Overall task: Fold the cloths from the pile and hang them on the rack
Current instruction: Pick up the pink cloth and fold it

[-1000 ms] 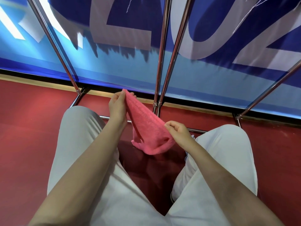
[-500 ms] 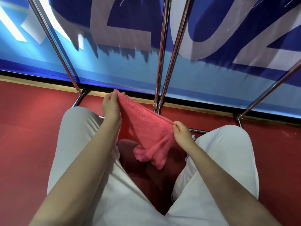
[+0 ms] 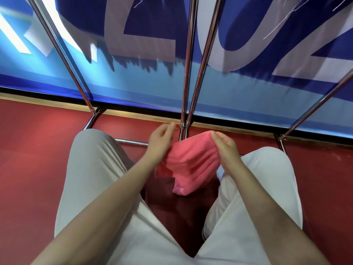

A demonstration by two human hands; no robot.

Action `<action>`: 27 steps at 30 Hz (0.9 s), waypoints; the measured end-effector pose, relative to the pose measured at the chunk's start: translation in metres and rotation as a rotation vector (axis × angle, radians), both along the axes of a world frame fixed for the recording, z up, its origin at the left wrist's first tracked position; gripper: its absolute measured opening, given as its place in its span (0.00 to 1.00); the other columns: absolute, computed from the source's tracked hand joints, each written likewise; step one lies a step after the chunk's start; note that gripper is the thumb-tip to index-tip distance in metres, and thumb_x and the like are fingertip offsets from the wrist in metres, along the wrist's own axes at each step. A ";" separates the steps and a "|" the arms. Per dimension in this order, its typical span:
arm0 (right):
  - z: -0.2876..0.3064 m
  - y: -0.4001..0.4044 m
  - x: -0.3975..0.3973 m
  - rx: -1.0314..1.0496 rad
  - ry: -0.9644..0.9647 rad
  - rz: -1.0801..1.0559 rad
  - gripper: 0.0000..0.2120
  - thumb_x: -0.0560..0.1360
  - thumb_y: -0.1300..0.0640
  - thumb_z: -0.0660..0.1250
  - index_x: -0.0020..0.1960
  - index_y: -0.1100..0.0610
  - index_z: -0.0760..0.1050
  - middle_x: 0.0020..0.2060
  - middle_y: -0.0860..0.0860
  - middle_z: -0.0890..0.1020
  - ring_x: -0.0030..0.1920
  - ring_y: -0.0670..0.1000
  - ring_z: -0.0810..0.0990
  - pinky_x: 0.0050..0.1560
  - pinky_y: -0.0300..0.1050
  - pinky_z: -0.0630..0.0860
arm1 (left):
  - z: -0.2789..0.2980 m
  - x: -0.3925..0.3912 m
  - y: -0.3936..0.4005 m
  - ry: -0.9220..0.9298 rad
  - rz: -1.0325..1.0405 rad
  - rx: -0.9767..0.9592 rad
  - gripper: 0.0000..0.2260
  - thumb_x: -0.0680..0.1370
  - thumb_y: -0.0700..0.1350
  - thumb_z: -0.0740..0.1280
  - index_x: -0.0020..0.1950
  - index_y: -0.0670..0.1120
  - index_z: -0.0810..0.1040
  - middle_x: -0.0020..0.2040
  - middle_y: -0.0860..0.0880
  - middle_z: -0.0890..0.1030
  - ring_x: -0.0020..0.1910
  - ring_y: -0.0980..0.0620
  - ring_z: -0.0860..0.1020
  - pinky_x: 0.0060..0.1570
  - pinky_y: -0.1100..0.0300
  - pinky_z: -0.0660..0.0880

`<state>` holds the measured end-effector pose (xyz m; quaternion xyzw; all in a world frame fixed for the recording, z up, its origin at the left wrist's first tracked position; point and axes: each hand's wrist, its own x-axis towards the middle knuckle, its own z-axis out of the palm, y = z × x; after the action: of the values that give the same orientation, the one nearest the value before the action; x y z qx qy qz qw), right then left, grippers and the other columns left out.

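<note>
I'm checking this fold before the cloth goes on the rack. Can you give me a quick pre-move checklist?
1. Right hand grips the pink cloth at its top edge: ok.
2. Left hand has a hold on the cloth: not ok, fingers look loose beside it.
3. Cloth folded neatly: cannot tell, it hangs bunched.
4. Cloth off the red floor: ok.
5. Rack bars in front: ok.

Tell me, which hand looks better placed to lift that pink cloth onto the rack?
Probably the right hand: it pinches the pink cloth at its top edge, just below the rack bars. The left hand looks open, fingers off the cloth.
</note>
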<state>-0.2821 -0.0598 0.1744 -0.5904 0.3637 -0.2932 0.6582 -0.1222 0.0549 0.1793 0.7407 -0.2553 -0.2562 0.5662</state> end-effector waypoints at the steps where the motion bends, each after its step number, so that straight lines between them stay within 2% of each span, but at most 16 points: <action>1: 0.002 -0.001 -0.001 0.011 -0.018 -0.010 0.10 0.79 0.55 0.64 0.42 0.52 0.82 0.37 0.48 0.83 0.42 0.48 0.79 0.48 0.44 0.74 | -0.003 -0.011 -0.001 -0.002 -0.089 0.024 0.09 0.80 0.52 0.63 0.44 0.53 0.80 0.35 0.56 0.77 0.34 0.60 0.74 0.39 0.62 0.70; 3: 0.005 0.001 -0.004 0.022 -0.027 0.020 0.11 0.80 0.56 0.63 0.42 0.54 0.81 0.35 0.49 0.82 0.38 0.47 0.78 0.43 0.42 0.75 | -0.013 -0.030 -0.004 0.001 -0.230 0.052 0.06 0.79 0.51 0.65 0.51 0.54 0.82 0.44 0.60 0.82 0.42 0.68 0.77 0.47 0.68 0.71; 4: 0.006 0.003 -0.004 0.019 -0.021 0.048 0.11 0.80 0.56 0.62 0.42 0.54 0.80 0.34 0.50 0.81 0.37 0.48 0.78 0.42 0.42 0.74 | -0.016 -0.036 -0.005 0.005 -0.288 0.053 0.08 0.79 0.51 0.65 0.55 0.53 0.82 0.48 0.60 0.82 0.45 0.69 0.77 0.50 0.71 0.70; 5: 0.006 0.005 -0.005 0.004 -0.004 0.077 0.11 0.80 0.56 0.62 0.42 0.55 0.80 0.35 0.52 0.80 0.37 0.49 0.77 0.42 0.43 0.74 | -0.018 -0.041 -0.006 0.041 -0.340 0.045 0.10 0.80 0.51 0.65 0.58 0.52 0.81 0.50 0.59 0.82 0.47 0.67 0.78 0.50 0.72 0.71; 6: 0.006 0.007 -0.004 -0.017 0.017 0.103 0.11 0.80 0.56 0.62 0.42 0.56 0.79 0.36 0.54 0.78 0.38 0.50 0.76 0.42 0.43 0.73 | -0.019 -0.046 -0.006 0.110 -0.389 0.037 0.10 0.80 0.50 0.64 0.57 0.50 0.81 0.46 0.59 0.83 0.43 0.66 0.79 0.46 0.72 0.72; 7: 0.005 0.009 -0.003 -0.035 0.036 0.117 0.11 0.80 0.56 0.62 0.41 0.57 0.79 0.36 0.55 0.77 0.39 0.52 0.74 0.42 0.44 0.71 | -0.018 -0.049 -0.006 0.200 -0.434 0.026 0.08 0.81 0.49 0.63 0.52 0.49 0.81 0.37 0.60 0.81 0.35 0.64 0.77 0.37 0.72 0.71; 8: 0.004 0.010 -0.002 -0.047 0.047 0.114 0.12 0.80 0.56 0.62 0.40 0.56 0.78 0.36 0.55 0.76 0.39 0.51 0.73 0.42 0.44 0.70 | -0.018 -0.051 -0.005 0.276 -0.471 0.017 0.08 0.81 0.47 0.63 0.45 0.48 0.78 0.29 0.59 0.75 0.27 0.62 0.72 0.28 0.70 0.67; 9: 0.003 0.011 -0.001 -0.052 0.057 0.099 0.13 0.80 0.57 0.62 0.39 0.55 0.77 0.35 0.54 0.76 0.38 0.51 0.73 0.42 0.43 0.70 | -0.017 -0.052 -0.005 0.325 -0.478 0.019 0.12 0.81 0.46 0.63 0.38 0.49 0.75 0.26 0.58 0.69 0.23 0.60 0.65 0.24 0.68 0.61; 10: 0.003 0.010 -0.001 -0.060 0.069 0.079 0.13 0.80 0.57 0.62 0.38 0.54 0.77 0.34 0.52 0.76 0.38 0.50 0.73 0.41 0.43 0.70 | -0.017 -0.050 -0.004 0.347 -0.450 0.026 0.16 0.81 0.46 0.64 0.33 0.51 0.72 0.25 0.57 0.66 0.22 0.59 0.62 0.23 0.66 0.57; 12: 0.002 0.007 0.001 -0.111 0.104 0.055 0.11 0.80 0.57 0.62 0.41 0.54 0.79 0.36 0.51 0.78 0.39 0.47 0.75 0.42 0.42 0.72 | -0.013 -0.045 -0.004 0.355 -0.342 0.012 0.20 0.79 0.48 0.67 0.26 0.51 0.70 0.25 0.54 0.64 0.23 0.56 0.60 0.24 0.62 0.55; 15: -0.003 0.002 0.002 -0.324 0.215 0.102 0.08 0.80 0.59 0.62 0.45 0.55 0.78 0.39 0.50 0.80 0.39 0.43 0.76 0.43 0.37 0.72 | -0.001 -0.038 -0.005 0.333 -0.224 -0.058 0.20 0.79 0.46 0.67 0.26 0.50 0.71 0.24 0.56 0.67 0.23 0.58 0.64 0.25 0.65 0.61; 18: -0.011 0.003 0.003 -0.490 0.323 0.144 0.06 0.79 0.58 0.62 0.46 0.54 0.77 0.38 0.48 0.81 0.40 0.47 0.78 0.43 0.42 0.72 | 0.008 -0.032 -0.005 0.160 -0.179 -0.083 0.16 0.79 0.43 0.67 0.30 0.48 0.75 0.22 0.59 0.70 0.23 0.64 0.67 0.27 0.70 0.64; 21: -0.018 0.003 0.005 -0.656 0.416 0.149 0.06 0.79 0.59 0.63 0.48 0.56 0.78 0.38 0.48 0.81 0.40 0.50 0.78 0.41 0.45 0.71 | 0.010 -0.028 -0.003 0.041 -0.164 -0.081 0.14 0.79 0.44 0.68 0.32 0.44 0.77 0.26 0.58 0.71 0.28 0.62 0.68 0.33 0.66 0.66; 23: -0.020 0.000 0.006 -0.753 0.441 0.125 0.07 0.78 0.61 0.62 0.49 0.57 0.79 0.42 0.50 0.82 0.42 0.50 0.78 0.43 0.45 0.72 | 0.012 -0.025 -0.001 0.024 -0.137 -0.099 0.16 0.78 0.44 0.68 0.32 0.39 0.74 0.28 0.53 0.69 0.30 0.58 0.67 0.34 0.62 0.65; 25: -0.022 -0.003 0.006 -0.747 0.446 0.077 0.07 0.78 0.63 0.62 0.49 0.59 0.79 0.45 0.52 0.81 0.45 0.51 0.78 0.46 0.45 0.73 | 0.016 -0.022 0.000 0.012 -0.118 -0.110 0.16 0.78 0.43 0.68 0.31 0.41 0.72 0.27 0.54 0.67 0.28 0.59 0.65 0.32 0.63 0.63; 27: -0.021 -0.004 0.008 -0.630 0.418 0.040 0.07 0.78 0.63 0.63 0.50 0.60 0.80 0.45 0.52 0.81 0.44 0.49 0.78 0.47 0.44 0.74 | 0.019 -0.018 0.001 0.016 -0.107 -0.102 0.16 0.78 0.43 0.68 0.31 0.44 0.73 0.25 0.57 0.67 0.27 0.61 0.65 0.31 0.65 0.63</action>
<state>-0.2743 -0.0635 0.1536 -0.8179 0.3707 -0.2510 0.3615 -0.1402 0.0556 0.1981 0.6941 -0.3025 -0.2786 0.5908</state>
